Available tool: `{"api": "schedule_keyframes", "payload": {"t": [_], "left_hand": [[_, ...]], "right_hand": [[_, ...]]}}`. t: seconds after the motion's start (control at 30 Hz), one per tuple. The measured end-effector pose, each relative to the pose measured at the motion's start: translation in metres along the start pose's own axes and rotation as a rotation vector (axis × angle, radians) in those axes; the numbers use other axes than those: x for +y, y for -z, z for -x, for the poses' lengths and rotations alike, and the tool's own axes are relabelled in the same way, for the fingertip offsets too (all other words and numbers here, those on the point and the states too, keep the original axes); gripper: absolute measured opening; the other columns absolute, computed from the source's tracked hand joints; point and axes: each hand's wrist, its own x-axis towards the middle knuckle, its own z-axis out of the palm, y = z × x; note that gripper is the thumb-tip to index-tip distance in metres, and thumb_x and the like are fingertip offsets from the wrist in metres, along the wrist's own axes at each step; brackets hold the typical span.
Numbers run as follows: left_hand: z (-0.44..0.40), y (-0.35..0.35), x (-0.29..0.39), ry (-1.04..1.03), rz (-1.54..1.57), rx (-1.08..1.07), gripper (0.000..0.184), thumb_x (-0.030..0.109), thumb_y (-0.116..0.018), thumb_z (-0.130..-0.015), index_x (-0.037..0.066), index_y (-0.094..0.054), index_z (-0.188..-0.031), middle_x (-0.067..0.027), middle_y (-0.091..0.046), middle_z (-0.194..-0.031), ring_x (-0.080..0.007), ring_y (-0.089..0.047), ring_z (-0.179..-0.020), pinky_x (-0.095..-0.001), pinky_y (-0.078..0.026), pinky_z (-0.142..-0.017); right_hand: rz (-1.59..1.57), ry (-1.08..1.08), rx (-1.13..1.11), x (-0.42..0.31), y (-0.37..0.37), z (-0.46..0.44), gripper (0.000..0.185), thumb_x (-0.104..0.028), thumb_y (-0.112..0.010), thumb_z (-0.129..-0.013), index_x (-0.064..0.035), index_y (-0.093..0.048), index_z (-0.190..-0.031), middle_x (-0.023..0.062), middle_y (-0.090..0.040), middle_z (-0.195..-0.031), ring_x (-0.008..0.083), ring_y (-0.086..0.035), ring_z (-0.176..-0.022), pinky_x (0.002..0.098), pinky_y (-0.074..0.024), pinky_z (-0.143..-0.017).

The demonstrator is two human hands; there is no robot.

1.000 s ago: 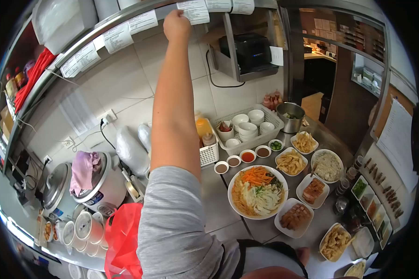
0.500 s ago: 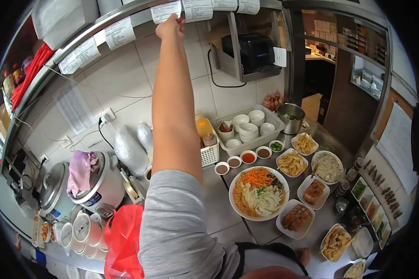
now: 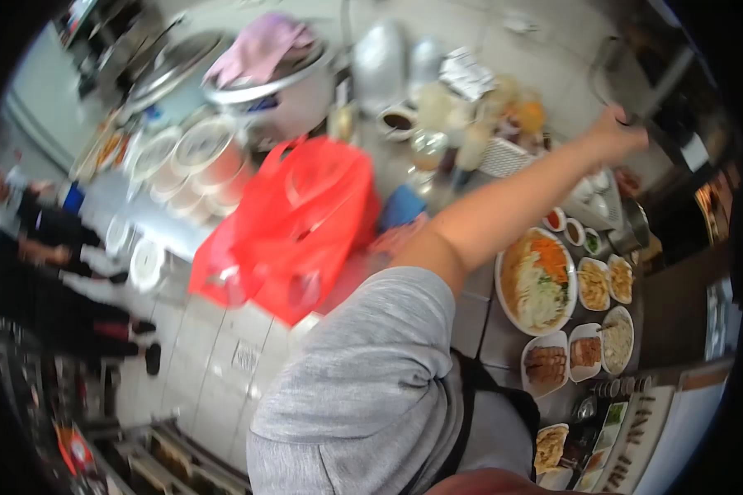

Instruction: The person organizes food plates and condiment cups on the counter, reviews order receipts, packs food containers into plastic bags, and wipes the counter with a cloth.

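Observation:
My left hand [image 3: 617, 140] is raised over the counter at the upper right, at the end of my outstretched arm. Its fingers look curled but are smeared by motion, so any held thing cannot be made out. Behind it is a dark printer shape [image 3: 675, 148]. Under my forearm lie a white basket [image 3: 504, 158] and the rack of white bowls. A large round plate of shredded carrot, pale shreds and noodles [image 3: 537, 285] stands below the arm. My right hand is out of view.
A red plastic bag [image 3: 293, 223] sits at the counter's edge. Stacked lidded tubs [image 3: 202, 165] and a pot with a purple cloth [image 3: 264, 49] stand left. Dishes of sliced meat [image 3: 545, 363] and fries [image 3: 593, 285] lie right. People in dark clothes [image 3: 49, 280] are at far left.
The view has swung left and tilted, bringing floor and people into sight. My left hand has left the paper slips on the rail. My right hand has gone out of view.

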Motion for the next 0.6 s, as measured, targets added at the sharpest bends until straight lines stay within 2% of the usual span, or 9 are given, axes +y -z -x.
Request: {"api": "schedule_keyframes", "payload": {"t": [0.03,0.1,0.17,0.23,0.37,0.43,0.47,0.57,0.6], "left_hand": [[0.004,0.002,-0.05,-0.137,-0.075,0.05,0.069,0.035,-0.066,-0.063,0.004,-0.033,-0.116,-0.0126,-0.05,-0.088,-0.0212,-0.052,-0.074,-0.0332,-0.044,-0.065],[0.086,0.029,-0.061,-0.125,-0.279,-0.01,0.061,0.029,-0.066,-0.065,0.0,-0.039,-0.112,-0.0138,-0.047,-0.097,-0.0195,-0.049,-0.085,-0.0287,-0.042,-0.072],[0.147,0.059,-0.071,-0.116,-0.291,0.005,0.053,0.026,-0.065,-0.068,0.0,-0.043,-0.109,-0.0136,-0.046,-0.1,-0.0183,-0.048,-0.089,-0.0286,-0.042,-0.073],[0.21,0.087,-0.062,-0.177,-0.437,0.066,0.046,0.024,-0.063,-0.071,0.001,-0.045,-0.107,-0.0131,-0.047,-0.1,-0.0177,-0.048,-0.091,-0.0293,-0.042,-0.074],[0.321,0.137,-0.011,-0.489,-0.92,0.208,0.043,0.018,-0.064,-0.068,0.003,-0.047,-0.104,-0.0132,-0.047,-0.101,-0.0235,-0.049,-0.092,-0.0314,-0.04,-0.078],[0.364,0.17,0.011,-0.478,-1.157,0.276,0.046,0.017,-0.064,-0.066,0.003,-0.047,-0.106,-0.0142,-0.047,-0.104,-0.0274,-0.048,-0.095,-0.0328,-0.039,-0.08],[0.382,0.181,0.024,-0.362,-1.296,0.367,0.049,0.019,-0.065,-0.065,0.003,-0.046,-0.107,-0.0147,-0.046,-0.106,-0.0279,-0.048,-0.096,-0.0334,-0.039,-0.081],[0.427,0.216,0.038,-0.091,-1.803,0.567,0.061,0.03,-0.069,-0.06,0.003,-0.045,-0.109,-0.0169,-0.048,-0.103,-0.0314,-0.046,-0.096,-0.0387,-0.039,-0.079],[0.439,0.231,0.034,0.065,-1.775,0.597,0.062,0.03,-0.069,-0.06,0.003,-0.044,-0.109,-0.0169,-0.049,-0.101,-0.0315,-0.047,-0.094,-0.0388,-0.039,-0.078]], "right_hand": [[0.016,-0.003,-0.017,0.002,0.001,0.0,0.014,-0.005,-0.053,-0.069,-0.0024,-0.051,-0.082,0.0117,-0.049,-0.075,0.0245,-0.048,-0.068,0.0314,-0.04,-0.062],[0.04,-0.004,-0.043,0.007,0.001,-0.002,0.015,-0.005,-0.053,-0.069,-0.002,-0.051,-0.084,0.0117,-0.05,-0.076,0.0243,-0.048,-0.068,0.0312,-0.04,-0.062],[0.048,0.001,-0.051,0.01,0.0,-0.004,0.016,-0.006,-0.053,-0.07,-0.0017,-0.051,-0.085,0.0117,-0.05,-0.077,0.024,-0.048,-0.069,0.0311,-0.0401,-0.062],[0.072,0.003,-0.062,-0.027,0.008,-0.003,0.018,-0.007,-0.052,-0.072,-0.001,-0.051,-0.089,0.0123,-0.05,-0.08,0.0235,-0.048,-0.071,0.0305,-0.0401,-0.063],[0.03,0.083,-0.015,-0.083,0.023,0.002,0.022,-0.009,-0.047,-0.078,-0.0004,-0.049,-0.099,0.0144,-0.049,-0.091,0.022,-0.048,-0.081,0.0297,-0.0401,-0.07],[-0.012,0.067,0.02,-0.088,0.028,0.009,0.024,-0.008,-0.046,-0.08,0.0003,-0.048,-0.102,0.0148,-0.049,-0.095,0.0221,-0.048,-0.085,0.0296,-0.0398,-0.074],[-0.034,0.025,0.032,-0.095,0.028,0.01,0.026,-0.008,-0.045,-0.079,0.0011,-0.047,-0.103,0.0146,-0.048,-0.097,0.0225,-0.048,-0.086,0.0294,-0.0395,-0.075],[-0.309,0.191,0.017,-0.138,0.01,0.012,0.024,-0.003,-0.048,-0.076,0.0012,-0.048,-0.1,0.0121,-0.049,-0.097,0.0186,-0.048,-0.081,0.0286,-0.0404,-0.071],[-0.434,0.208,-0.039,-0.178,0.006,0.013,0.024,-0.002,-0.048,-0.076,0.001,-0.048,-0.1,0.0116,-0.048,-0.097,0.0171,-0.048,-0.081,0.0276,-0.0402,-0.071]]}}
